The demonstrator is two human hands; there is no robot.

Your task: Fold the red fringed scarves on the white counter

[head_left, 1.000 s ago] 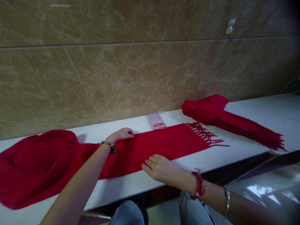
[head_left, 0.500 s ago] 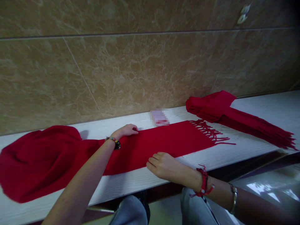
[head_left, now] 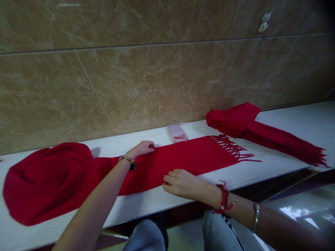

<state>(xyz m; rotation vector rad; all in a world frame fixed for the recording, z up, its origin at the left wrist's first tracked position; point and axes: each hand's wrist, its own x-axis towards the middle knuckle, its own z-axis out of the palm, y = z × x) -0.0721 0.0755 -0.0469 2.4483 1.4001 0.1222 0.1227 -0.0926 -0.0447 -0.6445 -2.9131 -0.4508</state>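
A long red scarf (head_left: 180, 157) lies spread along the white bench, its fringe pointing right and its other part bunched in a loose heap on the left. At the scarf's far edge, my left hand (head_left: 142, 149) is closed, thumb and fingers pinching the cloth. My right hand (head_left: 180, 183) has its fingers curled over the near edge and grips it there; the fingertips are partly hidden. Between the two hands the cloth is flat. A beaded bracelet circles my left wrist, while a red cord and a metal bangle are on my right arm.
A second red scarf (head_left: 235, 122), folded with its fringe to the right, rests on the white bench (head_left: 295, 122) by the wall. A small blurred pinkish packet (head_left: 177, 132) lies behind the spread scarf. Brown marble tiles (head_left: 157, 80) rise behind; my knees (head_left: 146, 235) are below the front edge.
The view has shifted slightly. Both hands stay at about the same spots on the scarf's edges, and the fingers of my right hand look a little more curled.
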